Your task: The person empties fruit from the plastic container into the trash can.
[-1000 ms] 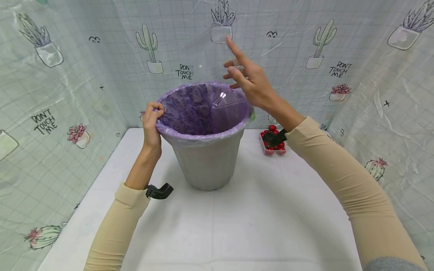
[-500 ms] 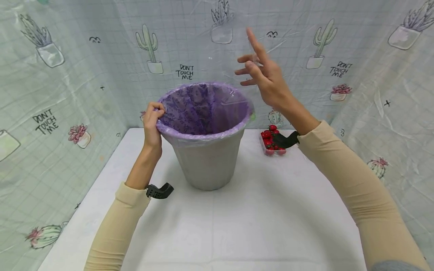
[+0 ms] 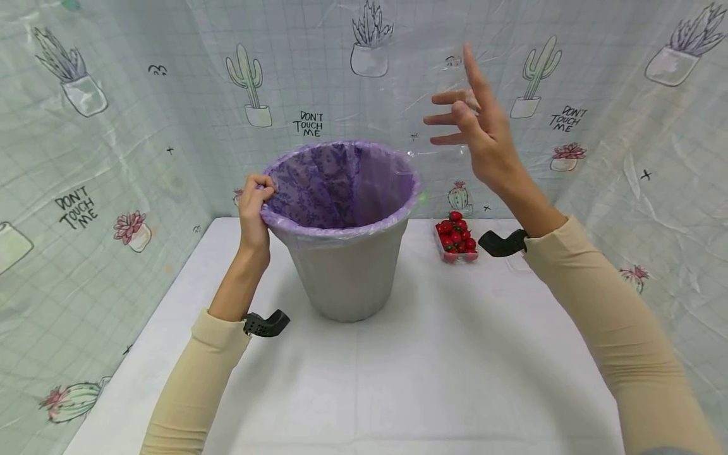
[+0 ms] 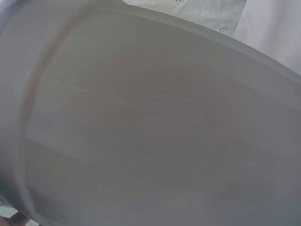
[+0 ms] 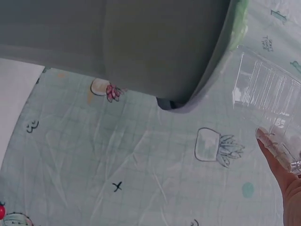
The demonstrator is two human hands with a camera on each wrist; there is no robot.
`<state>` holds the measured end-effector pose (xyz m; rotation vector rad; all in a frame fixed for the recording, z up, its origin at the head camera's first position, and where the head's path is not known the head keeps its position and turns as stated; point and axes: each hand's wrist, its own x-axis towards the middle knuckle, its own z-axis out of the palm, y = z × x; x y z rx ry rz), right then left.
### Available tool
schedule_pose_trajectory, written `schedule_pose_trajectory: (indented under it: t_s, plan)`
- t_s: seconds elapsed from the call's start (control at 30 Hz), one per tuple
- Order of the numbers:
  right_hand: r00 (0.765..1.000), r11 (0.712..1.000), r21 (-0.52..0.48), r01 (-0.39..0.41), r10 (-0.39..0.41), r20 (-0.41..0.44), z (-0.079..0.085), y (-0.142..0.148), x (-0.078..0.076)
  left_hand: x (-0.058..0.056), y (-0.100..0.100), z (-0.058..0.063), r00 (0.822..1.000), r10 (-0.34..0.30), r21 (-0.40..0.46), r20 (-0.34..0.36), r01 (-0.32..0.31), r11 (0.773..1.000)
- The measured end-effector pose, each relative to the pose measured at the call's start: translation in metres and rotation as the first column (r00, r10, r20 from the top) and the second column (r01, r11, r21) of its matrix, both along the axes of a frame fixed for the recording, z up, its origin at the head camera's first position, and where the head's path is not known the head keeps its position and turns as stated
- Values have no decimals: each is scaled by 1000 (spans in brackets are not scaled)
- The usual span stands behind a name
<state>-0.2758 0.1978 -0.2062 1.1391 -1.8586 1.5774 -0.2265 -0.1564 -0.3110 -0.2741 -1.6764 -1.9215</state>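
A grey trash can (image 3: 347, 278) with a purple patterned liner (image 3: 307, 189) stands upright on the table in the head view. My left hand (image 3: 254, 205) grips its left rim, fingers curled over the liner's folded edge. Only the can's grey side (image 4: 160, 117) fills the left wrist view. Raised beyond the can's right rim, my right hand (image 3: 486, 136) holds a clear plastic container (image 5: 263, 89). That container is ribbed and see-through, its outline faint in the head view. In the right wrist view a thumb (image 5: 277, 160) lies against its near edge; the other fingers are hard to make out there.
A clear punnet of small red fruits (image 3: 455, 239), like cherry tomatoes, sits on the white table (image 3: 364, 385) right of the can. Right of it lies a faint clear outline (image 3: 519, 264). A cactus-print curtain (image 3: 170, 126) encloses the back and sides.
My right hand has moved right with the clear container, away from the can's mouth, and the punnet is more exposed. My left hand keeps its hold on the rim.
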Motion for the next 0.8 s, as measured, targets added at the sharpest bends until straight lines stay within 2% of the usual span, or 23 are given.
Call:
schedule_pose_trajectory:
  t_s: [0.2, 0.43, 0.63, 0.8]
  plan:
    - [1000, 998, -54, 6, -7, -5, -4, 21, 8, 0, 1, 0, 1000, -5, 1, -2, 5, 1000]
    - [999, 995, -104, 3, 1, 43, -19, 45, 15, 0, 1, -2, 1000, -8, -7, 6, 8, 1000]
    - [999, 992, -127, -2, 9, 54, -24, 58, 20, 1, 0, 1, 1000, -8, -5, -9, 8, 1000]
    - [998, 991, -135, 27, -20, 55, -29, 68, 24, 2, 1, 1, 1000, -6, -3, -9, 6, 1000]
